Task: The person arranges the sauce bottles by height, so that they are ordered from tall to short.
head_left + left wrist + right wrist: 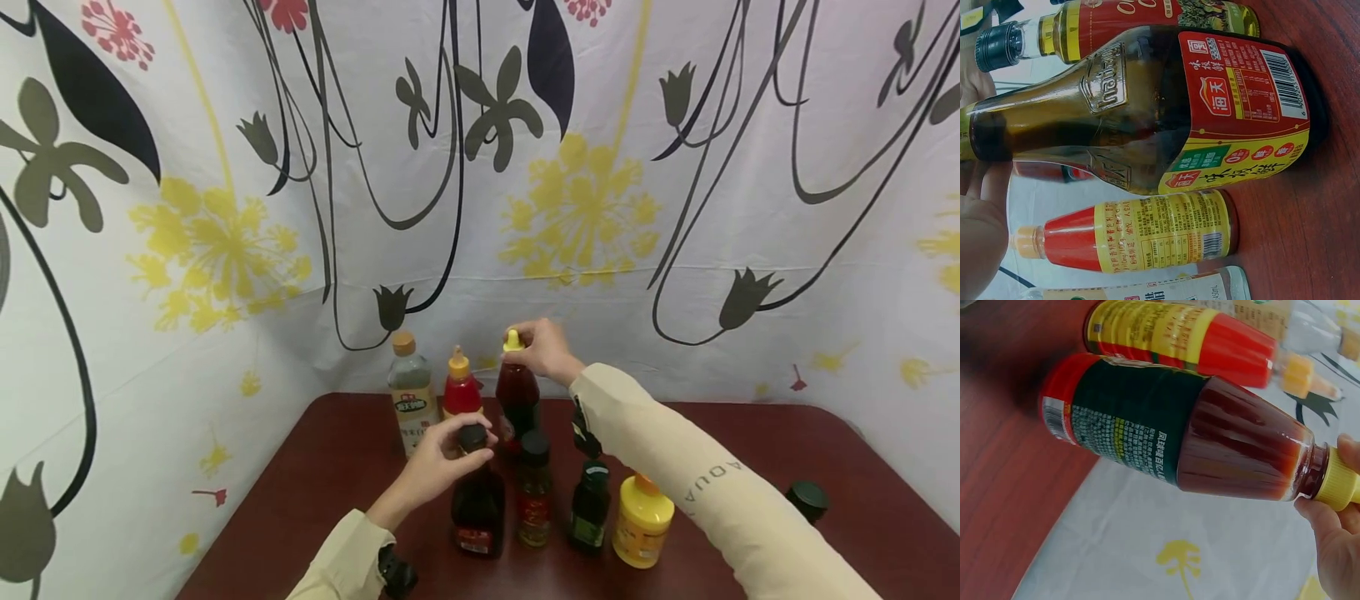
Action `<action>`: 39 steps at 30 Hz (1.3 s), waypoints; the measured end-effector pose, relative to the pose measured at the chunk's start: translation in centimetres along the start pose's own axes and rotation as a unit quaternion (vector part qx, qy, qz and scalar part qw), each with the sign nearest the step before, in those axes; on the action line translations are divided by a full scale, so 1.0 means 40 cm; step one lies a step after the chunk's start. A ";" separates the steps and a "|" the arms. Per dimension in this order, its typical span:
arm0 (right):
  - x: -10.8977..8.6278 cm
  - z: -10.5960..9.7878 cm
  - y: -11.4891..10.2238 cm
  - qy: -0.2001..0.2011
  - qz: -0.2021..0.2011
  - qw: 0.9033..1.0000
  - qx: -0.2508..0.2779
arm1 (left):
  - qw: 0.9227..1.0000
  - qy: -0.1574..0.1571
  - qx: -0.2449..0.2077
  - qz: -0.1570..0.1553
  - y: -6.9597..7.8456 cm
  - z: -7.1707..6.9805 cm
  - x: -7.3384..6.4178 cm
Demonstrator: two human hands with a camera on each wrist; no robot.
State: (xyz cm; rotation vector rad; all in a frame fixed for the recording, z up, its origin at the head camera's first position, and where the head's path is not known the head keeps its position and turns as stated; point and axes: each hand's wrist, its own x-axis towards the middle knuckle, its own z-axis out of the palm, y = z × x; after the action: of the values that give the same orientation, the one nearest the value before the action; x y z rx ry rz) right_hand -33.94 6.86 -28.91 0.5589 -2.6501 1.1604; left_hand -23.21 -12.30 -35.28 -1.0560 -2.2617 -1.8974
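My left hand grips the neck and black cap of a dark soy sauce bottle with a red and yellow label, upright on the table. Farther back, my right hand pinches the yellow cap of a sauce bottle with brownish-red contents and a dark green label. Beside it stands a red squeeze bottle with a yellow label and orange nozzle. Close to the soy sauce bottle is an oil bottle with a dark cap and red label. In the left wrist view the left fingers are partly hidden behind the neck.
A clear bottle with an orange cap stands at the back left. Right of the oil bottle are a small dark green bottle and a yellow jar. A dark green lid shows beyond the right sleeve. A patterned cloth hangs behind the table.
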 end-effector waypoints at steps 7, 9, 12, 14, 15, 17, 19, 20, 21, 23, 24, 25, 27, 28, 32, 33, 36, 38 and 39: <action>0.007 0.039 -0.004 0.004 -0.020 1.000 -0.003 | 1.000 -0.001 -0.014 0.016 -0.025 0.003 0.001; 0.011 0.045 -0.006 0.004 -0.025 1.000 -0.002 | 1.000 0.001 -0.018 0.019 -0.040 0.002 0.003; 0.015 0.052 -0.005 0.002 -0.022 1.000 -0.004 | 1.000 0.004 -0.022 0.016 -0.057 0.001 0.006; 0.016 0.055 -0.003 0.001 -0.010 1.000 -0.004 | 1.000 0.002 -0.024 0.019 -0.062 0.001 0.007; 0.015 0.057 -0.002 -0.001 -0.004 1.000 -0.001 | 0.999 0.001 -0.025 0.020 -0.064 0.001 0.007; 0.013 0.061 0.000 -0.009 0.010 1.000 0.006 | 0.999 -0.001 -0.027 0.021 -0.065 0.002 0.007; 0.012 0.066 0.002 -0.015 0.021 1.000 0.011 | 0.999 -0.001 -0.027 0.018 -0.065 0.002 0.007; 0.012 0.068 0.004 -0.018 0.025 0.999 0.015 | 1.000 0.000 -0.027 0.014 -0.064 0.002 0.007; 0.011 0.070 0.006 -0.020 0.029 0.999 0.017 | 1.000 0.001 -0.026 0.011 -0.062 0.002 0.007; 0.012 0.072 0.009 -0.020 0.036 0.999 0.015 | 1.000 0.002 -0.026 0.004 -0.056 0.001 0.006; 0.013 0.073 0.010 -0.019 0.041 0.999 0.013 | 1.000 0.002 -0.025 0.004 -0.048 0.002 0.005; 0.014 0.073 0.012 -0.019 0.047 0.999 0.015 | 1.000 0.002 -0.023 0.003 -0.039 0.003 0.004; 0.016 0.073 0.014 -0.022 0.055 0.998 0.015 | 1.000 0.003 -0.020 -0.002 -0.020 0.005 0.003; 0.017 0.071 0.015 -0.026 0.057 0.998 0.017 | 1.000 0.003 -0.018 -0.003 -0.011 0.006 0.003; 0.019 0.062 0.014 -0.042 0.062 0.997 0.013 | 1.000 0.005 -0.019 -0.007 -0.012 0.005 0.004; 0.019 0.059 0.013 -0.047 0.060 0.997 0.008 | 1.000 0.006 -0.020 -0.007 -0.022 0.003 0.004; 0.021 0.053 0.011 -0.065 0.057 0.996 -0.011 | 1.000 0.006 -0.018 -0.007 -0.057 -0.001 0.006; 0.021 0.049 0.012 -0.084 0.060 0.995 -0.016 | 1.000 0.005 -0.019 -0.004 -0.070 -0.002 0.006; 0.022 0.045 0.012 -0.095 0.060 0.994 -0.017 | 1.000 0.005 -0.018 -0.004 -0.073 -0.002 0.006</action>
State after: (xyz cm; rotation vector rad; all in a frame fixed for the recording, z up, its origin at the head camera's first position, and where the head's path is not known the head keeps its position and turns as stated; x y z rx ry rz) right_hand -34.97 5.61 -30.16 0.5366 -2.8946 1.1440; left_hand -24.87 -12.36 -37.68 -1.0407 -2.2371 -1.9503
